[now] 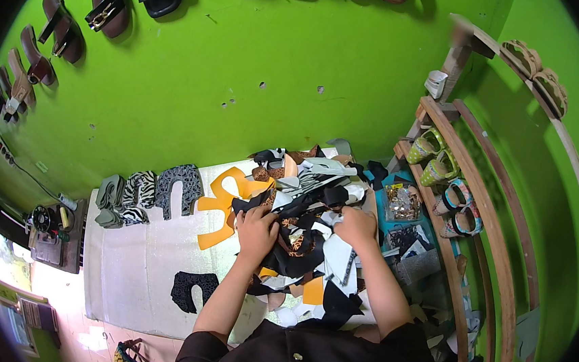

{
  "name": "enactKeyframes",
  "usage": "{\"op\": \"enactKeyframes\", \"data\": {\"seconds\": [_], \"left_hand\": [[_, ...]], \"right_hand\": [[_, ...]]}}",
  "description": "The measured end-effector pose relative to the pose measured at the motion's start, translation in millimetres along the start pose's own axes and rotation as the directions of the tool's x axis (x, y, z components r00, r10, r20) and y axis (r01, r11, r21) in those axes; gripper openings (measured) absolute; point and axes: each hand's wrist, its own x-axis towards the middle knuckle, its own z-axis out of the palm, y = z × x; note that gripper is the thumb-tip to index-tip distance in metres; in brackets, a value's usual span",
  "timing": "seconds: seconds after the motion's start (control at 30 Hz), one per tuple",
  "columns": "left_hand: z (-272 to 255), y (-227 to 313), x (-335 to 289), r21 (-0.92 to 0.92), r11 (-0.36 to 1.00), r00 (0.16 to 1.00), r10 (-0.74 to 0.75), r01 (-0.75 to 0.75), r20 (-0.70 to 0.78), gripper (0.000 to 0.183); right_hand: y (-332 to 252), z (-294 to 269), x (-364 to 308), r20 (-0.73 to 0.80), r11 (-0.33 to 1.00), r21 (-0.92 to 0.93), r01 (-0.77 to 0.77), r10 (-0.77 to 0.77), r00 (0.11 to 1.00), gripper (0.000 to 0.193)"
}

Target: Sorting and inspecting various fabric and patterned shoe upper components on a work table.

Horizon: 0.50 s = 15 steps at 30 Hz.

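A heap of cut shoe-upper pieces (308, 203) in black, white, tan and animal print covers the right part of a white table (134, 257). My left hand (257, 227) is dug into the heap, fingers closed on black pieces. My right hand (357, 226) presses into the heap's right side, gripping white and black pieces. Orange cut-outs (223, 206) lie just left of my left hand. A row of zebra and grey patterned pieces (149, 194) lies further left, and one black patterned piece (192, 290) sits near the front edge.
A sewing machine (51, 230) stands at the table's left end. Curved wooden shelves (468, 195) on the right carry sandals and small boxes. Brown and black sandals (99, 6) hang on the green wall. A blue tray (403, 207) of small parts sits beside the heap.
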Motion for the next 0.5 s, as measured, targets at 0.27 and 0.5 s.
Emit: {"op": "enactKeyframes", "data": {"seconds": [0.27,0.5], "left_hand": [[-20.9,41.5,17.9,-0.144,0.989,0.998,0.016,-0.026,-0.068,0.035],[14.0,33.9,14.5,0.117,0.987,0.981,0.089,-0.110,0.172,0.028]], "right_hand": [[27.0,-4.2,-19.5,-0.107,0.845,0.474,0.247,-0.223,0.969,0.025],[6.7,-16.7,22.1,-0.046,0.781,0.584,0.223,-0.243,0.969,0.029]]}}
